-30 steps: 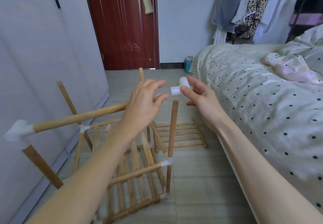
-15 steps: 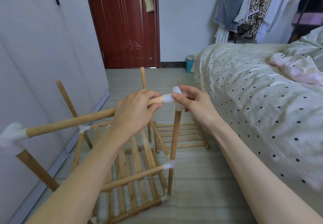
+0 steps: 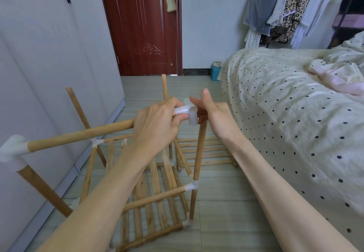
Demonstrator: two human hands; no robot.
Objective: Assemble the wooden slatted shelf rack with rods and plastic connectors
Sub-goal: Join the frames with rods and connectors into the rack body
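A half-built wooden rack (image 3: pixel 149 196) stands on the floor in front of me, with slatted shelves low down and upright rods joined by white plastic connectors. A long top rod (image 3: pixel 82 133) runs from a white corner connector (image 3: pixel 13 149) at the left toward the middle. My left hand (image 3: pixel 157 125) grips that rod's right end. A white three-way connector (image 3: pixel 189 114) sits on the rod end and over the top of the front upright rod (image 3: pixel 200 149). My right hand (image 3: pixel 212 112) touches the connector from the right, thumb raised, fingers behind it.
A loose slatted shelf panel (image 3: pixel 206 151) lies on the floor beyond the rack. A bed (image 3: pixel 295 114) with a dotted cover fills the right side. White wardrobe doors (image 3: pixel 49 64) line the left. A red door (image 3: pixel 141 25) stands ahead, and clothes (image 3: pixel 285 5) hang at the back right.
The connector, held free in my right hand a second ago, now sits on the rod end and over the upright's top. My left hand slid right along the rod up to the connector.
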